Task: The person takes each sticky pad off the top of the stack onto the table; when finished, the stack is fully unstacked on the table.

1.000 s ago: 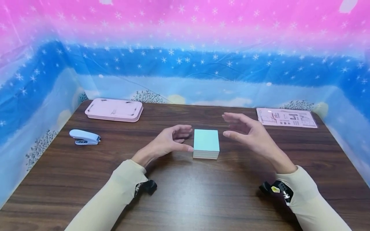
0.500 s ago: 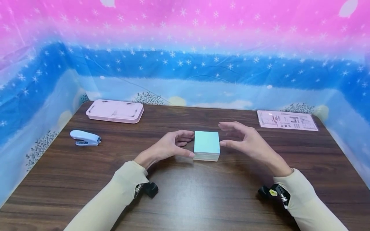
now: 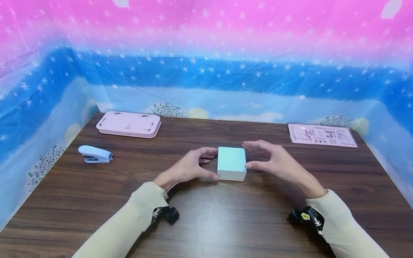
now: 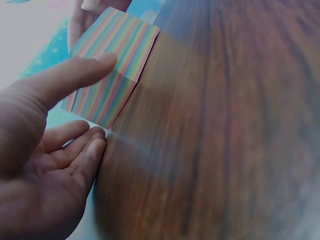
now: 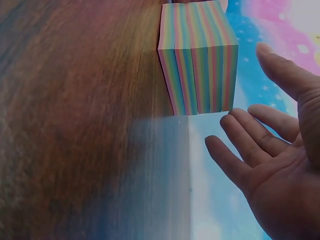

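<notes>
A square block of paper notes (image 3: 231, 159), mint green on top, sits on the brown wooden table (image 3: 200, 222) between both hands. Its sides show rainbow stripes and thin seams between several stacked pads, plain in the right wrist view. My left hand (image 3: 193, 166) rests beside the block's left side, its thumb tip at the front left corner and the fingers lightly bent towards the back. On the other side my right hand (image 3: 277, 161) is spread, thumb tip at the right edge and fingertips by the back right corner. Neither hand grips the block.
A pale blue stapler (image 3: 95, 154) lies at the left. Behind it is a pink pencil case (image 3: 129, 123). A flat pink printed packet (image 3: 322, 135) lies at the back right. A snowflake-patterned curtain (image 3: 206, 71) hangs round the table's back and sides.
My right hand has come left and down, its thumb reaching the block's right edge. The left thumb has shifted slightly down towards the front corner. The block looks unmoved on the table.
</notes>
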### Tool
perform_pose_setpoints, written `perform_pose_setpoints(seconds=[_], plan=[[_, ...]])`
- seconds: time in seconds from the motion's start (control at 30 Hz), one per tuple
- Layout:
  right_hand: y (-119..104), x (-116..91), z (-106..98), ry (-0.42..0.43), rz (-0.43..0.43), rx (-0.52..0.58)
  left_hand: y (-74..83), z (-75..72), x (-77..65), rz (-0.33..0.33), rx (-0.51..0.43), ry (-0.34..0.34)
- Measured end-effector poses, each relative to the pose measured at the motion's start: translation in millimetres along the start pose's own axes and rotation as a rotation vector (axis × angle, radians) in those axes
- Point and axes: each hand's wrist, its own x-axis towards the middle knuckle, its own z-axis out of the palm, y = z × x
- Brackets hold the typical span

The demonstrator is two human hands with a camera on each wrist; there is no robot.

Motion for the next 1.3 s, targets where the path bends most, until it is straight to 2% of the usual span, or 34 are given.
perform_pose_setpoints(seconds=[0.27, 0.73, 1.3], plan=[[1.9, -0.4, 0.9, -0.013, -0.003, -0.013, -1.7, 5.1, 0.4, -0.028, 0.057, 0.027], [3.4, 3.7, -2.0, -0.032, -0.016, -0.096, -1.7, 2.4, 5.4, 0.002, 0.06, 0.026], [5.2, 2.4, 0.9, -0.074, 0.006, -0.147, -1.1, 4.8, 2.2, -0.003, 0.062, 0.031]])
